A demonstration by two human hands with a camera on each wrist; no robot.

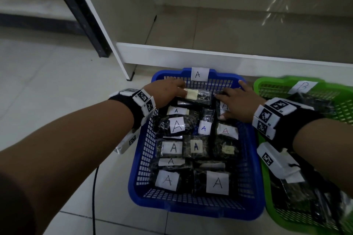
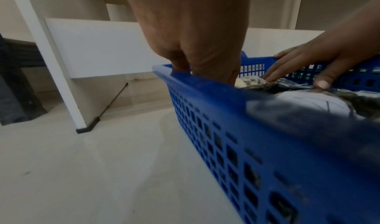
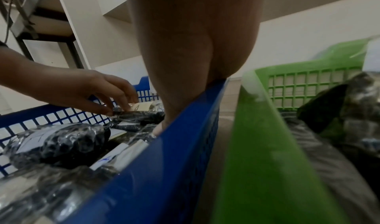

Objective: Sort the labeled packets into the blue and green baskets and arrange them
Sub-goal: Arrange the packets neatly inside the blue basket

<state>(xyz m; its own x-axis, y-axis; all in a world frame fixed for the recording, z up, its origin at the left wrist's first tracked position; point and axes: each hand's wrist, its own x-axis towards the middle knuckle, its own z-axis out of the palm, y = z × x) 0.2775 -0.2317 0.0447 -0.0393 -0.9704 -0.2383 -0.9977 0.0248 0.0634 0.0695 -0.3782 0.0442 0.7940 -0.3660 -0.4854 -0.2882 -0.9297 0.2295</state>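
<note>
The blue basket [image 1: 145, 150], tagged "A" [image 1: 198, 74], holds several dark packets with white "A" labels. At its far left corner my left hand [image 1: 168, 91] pinches a dark packet with a cream label [image 1: 200, 95]; the right wrist view shows the fingers [image 3: 123, 100] curled on that packet [image 3: 141, 112]. My right hand [image 1: 236, 103] lies with straight, spread fingers on the packets at the far right corner, also seen as a right hand [image 2: 320, 61] from the left wrist. The green basket [image 1: 267, 82], tagged "B" [image 1: 302, 87], stands to the right with dark packets inside.
A white shelf unit [image 1: 229, 57] stands just behind both baskets, with a black post [image 1: 84, 15] to its left. A dark cable [image 1: 94, 187] runs over the pale tiled floor left of the blue basket. The two baskets stand side by side, almost touching.
</note>
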